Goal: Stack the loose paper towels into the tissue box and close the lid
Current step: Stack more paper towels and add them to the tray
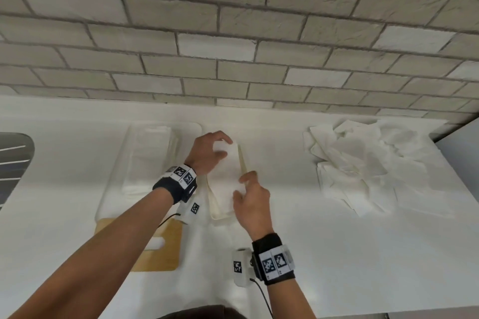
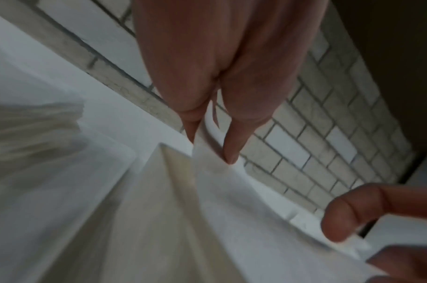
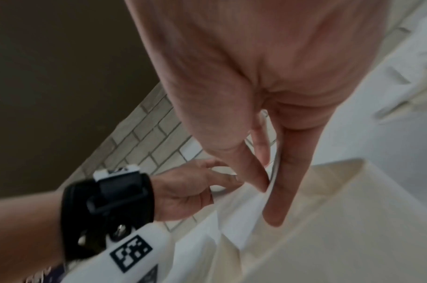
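Both hands pinch one folded paper towel (image 1: 228, 173) over the open tissue box (image 1: 216, 211) at mid-counter, the left hand (image 1: 210, 153) at its twelve o'clock end and the right hand (image 1: 250, 202) at six, probably to lay it in flat. Loose paper towels (image 1: 368, 163) are heaped at three o'clock; at nine lies a clear lid (image 1: 116, 168) over a wooden board (image 1: 166, 254). Only square coded tags on the wrist bands (image 1: 274, 263) show, no brand.

Two hands (image 1: 211, 151) (image 1: 250, 204), one tissue box (image 1: 215, 212), one wooden lid (image 1: 166, 254), one loose towel heap (image 1: 375, 163).
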### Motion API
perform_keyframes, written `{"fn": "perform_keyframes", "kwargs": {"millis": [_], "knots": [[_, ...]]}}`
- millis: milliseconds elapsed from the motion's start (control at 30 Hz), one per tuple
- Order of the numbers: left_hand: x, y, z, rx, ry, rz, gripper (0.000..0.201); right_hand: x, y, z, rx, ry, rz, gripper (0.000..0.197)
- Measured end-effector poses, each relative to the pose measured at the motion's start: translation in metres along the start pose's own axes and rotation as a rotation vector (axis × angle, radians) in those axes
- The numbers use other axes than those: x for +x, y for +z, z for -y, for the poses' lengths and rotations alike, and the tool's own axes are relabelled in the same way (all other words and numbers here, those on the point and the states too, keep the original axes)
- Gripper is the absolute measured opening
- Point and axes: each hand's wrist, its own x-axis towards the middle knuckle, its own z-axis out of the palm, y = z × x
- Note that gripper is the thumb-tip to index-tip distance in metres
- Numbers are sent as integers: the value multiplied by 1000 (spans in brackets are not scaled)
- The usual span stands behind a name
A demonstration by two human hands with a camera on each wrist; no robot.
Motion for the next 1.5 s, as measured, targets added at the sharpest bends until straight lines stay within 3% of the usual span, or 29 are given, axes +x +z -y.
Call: {"fn": "perform_keyframes", "kwargs": {"millis": [133,233,300,367,433,500,567,633,800,967,1033,1100,1167,1233,1333,1400,1500], "knots": [[-2,11,7,189,67,111,28,-2,15,3,-225,61,96,28],[-9,6,7,365,152,117,27,-8,16,9,-273,42,134,34],[-14,0,6,458,135,208,26,-11,16,9,-386,7,127,29],[-15,-4,8,548,101,350,25,-11,18,9,-500,-92,31,29],[-14,-3,11,603,85,463,31,-8,25,6,-551,-293,-4,31],[-11,1,11,635,72,550,41,-5,33,2,-591,-371,132,50],[-7,6,7,667,71,587,48,-5,32,2,-682,-315,339,67],[-2,12,2,671,72,615,58,-2,28,-1,-694,-303,402,75],[-3,26,-1,741,29,660,87,-3,24,-9,-732,-343,488,77],[-8,37,-7,854,25,650,88,10,28,-3,-787,-331,617,86],[-8,32,-14,831,-4,656,87,7,15,-4,-767,-359,656,78],[-10,25,-24,750,-48,596,79,-2,-7,-16,-567,-410,579,49],[-15,21,-37,656,-43,410,62,-7,-37,-40,-297,-463,306,23],[-27,29,-54,554,-17,157,43,0,-74,-74,-109,-459,17,15],[-47,60,-88,321,82,-114,22,35,-139,-136,-71,-367,-232,13],[-53,93,-107,198,129,-124,14,70,-183,-180,-180,-244,-329,19],[-52,149,-126,121,134,-61,10,121,-235,-239,-456,-60,-412,47]]}}
